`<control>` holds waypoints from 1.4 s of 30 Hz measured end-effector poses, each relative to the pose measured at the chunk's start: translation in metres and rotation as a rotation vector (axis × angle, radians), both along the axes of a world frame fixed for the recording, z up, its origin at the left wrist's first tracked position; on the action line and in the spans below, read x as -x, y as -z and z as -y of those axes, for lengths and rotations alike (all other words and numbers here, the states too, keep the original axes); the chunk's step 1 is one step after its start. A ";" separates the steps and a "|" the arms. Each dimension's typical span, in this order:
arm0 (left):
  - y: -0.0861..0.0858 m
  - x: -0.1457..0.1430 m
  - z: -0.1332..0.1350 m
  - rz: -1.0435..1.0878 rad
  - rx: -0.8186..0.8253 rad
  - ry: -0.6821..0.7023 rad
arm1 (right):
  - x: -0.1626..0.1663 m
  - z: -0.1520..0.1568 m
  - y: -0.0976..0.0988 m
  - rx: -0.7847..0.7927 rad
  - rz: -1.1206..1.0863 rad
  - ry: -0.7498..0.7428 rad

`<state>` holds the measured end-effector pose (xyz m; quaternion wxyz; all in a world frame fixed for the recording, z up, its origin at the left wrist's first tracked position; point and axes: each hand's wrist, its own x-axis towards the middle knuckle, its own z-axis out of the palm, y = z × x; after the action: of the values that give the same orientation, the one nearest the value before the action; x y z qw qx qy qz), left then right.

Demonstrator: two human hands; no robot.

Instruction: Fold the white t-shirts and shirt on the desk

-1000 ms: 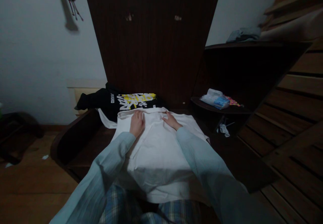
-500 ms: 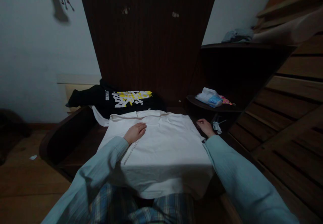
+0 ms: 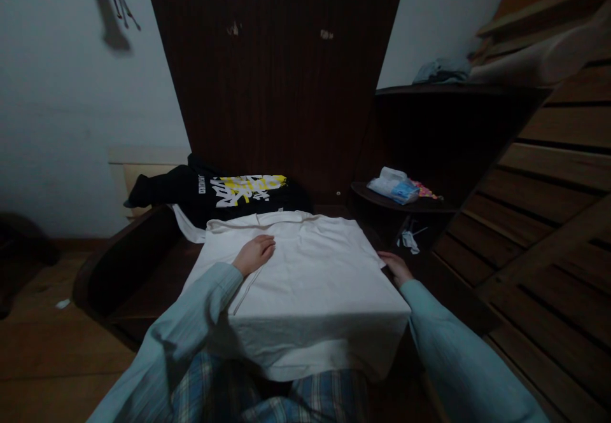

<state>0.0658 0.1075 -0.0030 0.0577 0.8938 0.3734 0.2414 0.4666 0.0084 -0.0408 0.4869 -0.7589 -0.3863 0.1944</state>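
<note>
A white garment [image 3: 305,289] lies spread flat on a dark wooden surface [image 3: 147,283] in front of me, its near edge hanging toward my lap. My left hand [image 3: 254,254] rests palm down on its upper left part, fingers together and flat. At the garment's right edge sits my right hand [image 3: 394,265], its fingers curled at or under the fabric edge. Both arms wear light blue sleeves.
A black garment with white and yellow print [image 3: 224,191] lies just beyond the white one. A small round shelf [image 3: 405,205] at the right holds a plastic packet [image 3: 394,187]. A tall dark wardrobe [image 3: 277,79] stands behind. Wooden slats [image 3: 548,207] run along the right.
The garment's top flap was smoothed flat. My right hand swept from the collar area out to the right edge, then drew back a little along that edge. The left hand slid slightly down and stayed.
</note>
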 end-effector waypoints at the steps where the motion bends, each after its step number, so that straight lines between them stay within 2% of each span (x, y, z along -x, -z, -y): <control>1: 0.001 0.000 0.000 0.002 -0.001 0.000 | 0.000 -0.004 -0.007 -0.030 0.006 0.056; 3: 0.002 0.000 -0.001 0.007 -0.008 0.001 | 0.005 -0.011 -0.026 -0.161 0.041 0.185; 5: 0.002 0.000 -0.001 0.008 -0.019 0.003 | 0.020 -0.011 -0.046 -0.355 0.159 0.203; 7: 0.002 0.000 -0.001 0.001 -0.027 0.005 | 0.043 -0.005 -0.062 -0.498 0.348 0.015; 9: 0.001 0.000 0.000 -0.007 -0.026 0.002 | 0.069 0.007 -0.067 -0.507 0.553 -0.320; 11: 0.000 0.000 0.001 -0.005 -0.018 0.000 | 0.089 0.021 -0.061 -0.427 0.712 -0.662; 13: 0.000 0.000 0.001 0.006 -0.011 0.003 | 0.099 0.030 -0.048 -0.363 0.778 -0.811; 16: 0.001 -0.001 0.000 0.012 -0.009 0.011 | 0.097 0.034 -0.031 -0.320 0.794 -0.821; 18: 0.001 -0.001 -0.001 0.013 -0.005 0.010 | 0.094 0.032 -0.027 -0.318 0.796 -0.826; 21: 0.002 -0.001 -0.002 0.017 0.006 0.011 | 0.095 0.031 -0.030 -0.344 0.787 -0.849; 25: 0.002 -0.001 -0.002 -0.005 -0.018 0.003 | 0.101 0.037 -0.038 -0.419 0.759 -0.789; 29: 0.001 -0.001 -0.001 -0.029 -0.039 0.000 | 0.098 0.043 -0.039 -0.406 0.729 -0.834; 32: 0.002 -0.002 -0.002 -0.033 -0.046 -0.002 | 0.094 0.039 -0.036 -0.392 0.715 -0.760; 34: 0.002 -0.002 -0.002 -0.024 -0.049 0.002 | 0.093 0.033 -0.032 -0.348 0.745 -0.710; 38: 0.004 -0.001 -0.001 -0.025 -0.063 0.005 | 0.093 0.026 -0.022 -0.166 0.820 -0.797; 42: 0.005 -0.002 0.007 -0.080 -0.101 0.032 | 0.090 0.033 -0.031 0.041 0.801 -0.855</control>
<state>0.0679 0.1006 -0.0076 0.0016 0.9103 0.3485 0.2232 0.3769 -0.0247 -0.0099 0.1665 -0.5594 -0.8081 0.0792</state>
